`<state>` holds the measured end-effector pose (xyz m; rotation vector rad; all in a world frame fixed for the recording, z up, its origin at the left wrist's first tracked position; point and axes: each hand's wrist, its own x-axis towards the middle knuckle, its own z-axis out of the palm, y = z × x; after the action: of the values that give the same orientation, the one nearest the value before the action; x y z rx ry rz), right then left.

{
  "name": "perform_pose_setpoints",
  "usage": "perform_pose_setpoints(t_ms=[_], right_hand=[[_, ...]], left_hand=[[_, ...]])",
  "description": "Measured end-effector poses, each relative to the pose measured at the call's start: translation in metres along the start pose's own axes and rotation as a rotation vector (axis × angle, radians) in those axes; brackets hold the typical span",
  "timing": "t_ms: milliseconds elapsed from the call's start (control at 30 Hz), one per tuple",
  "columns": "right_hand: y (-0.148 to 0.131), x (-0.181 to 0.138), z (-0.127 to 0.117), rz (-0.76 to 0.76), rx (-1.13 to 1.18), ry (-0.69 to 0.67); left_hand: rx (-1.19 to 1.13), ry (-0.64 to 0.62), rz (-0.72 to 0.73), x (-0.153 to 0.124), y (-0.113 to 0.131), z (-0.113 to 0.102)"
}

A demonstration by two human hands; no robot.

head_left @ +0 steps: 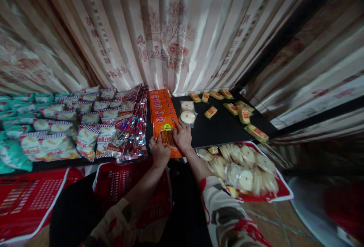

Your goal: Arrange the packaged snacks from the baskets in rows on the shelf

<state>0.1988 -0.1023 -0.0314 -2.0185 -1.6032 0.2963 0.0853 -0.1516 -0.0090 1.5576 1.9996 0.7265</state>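
Observation:
An orange snack packet (168,137) with a clear window showing brown strips lies at the front of an overlapping row of similar orange packets (161,106). My left hand (160,151) has its fingers curled on the packet's left edge. On the right edge, the fingers of my right hand (182,136) grip the same packet. Two round white wafers in clear wrappers (187,117) lie just beyond my right hand. Left of the row stands a dense pile of shiny dark-red packets (133,125).
White striped snack bags (85,137) and green bags (15,150) fill the left of the black table (206,131). Yellow packs (211,112) are scattered on the right. Below are a red basket of wrapped wafers (286,192) and red baskets (31,201). A curtain (170,30) hangs behind.

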Motion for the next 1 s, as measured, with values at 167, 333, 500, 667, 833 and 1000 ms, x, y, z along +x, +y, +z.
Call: perform_pose_setpoints(t_ms=[167, 333, 500, 667, 833, 1000], right_hand=[[0.004, -0.002, 0.006, -0.056, 0.058, 0.071], [0.006, -0.001, 0.008, -0.079, 0.06, 0.064], [0.011, 0.002, 0.009, -0.152, 0.088, 0.029], [0.015, 0.004, 0.009, -0.166, 0.062, -0.012], [0.012, 0.007, -0.002, -0.233, -0.023, -0.078], [0.012, 0.017, -0.009, -0.284, 0.039, -0.133]], left_hand=[[0.018, 0.03, 0.28, -0.017, 0.013, -0.004], [0.111, 0.034, 0.382, 0.005, 0.019, 0.009], [0.19, 0.028, 0.448, 0.024, 0.005, 0.025], [0.247, 0.034, 0.471, 0.021, 0.0, 0.03], [0.246, 0.064, 0.493, 0.02, 0.0, 0.03], [0.26, 0.045, 0.483, 0.02, 0.002, 0.03]])
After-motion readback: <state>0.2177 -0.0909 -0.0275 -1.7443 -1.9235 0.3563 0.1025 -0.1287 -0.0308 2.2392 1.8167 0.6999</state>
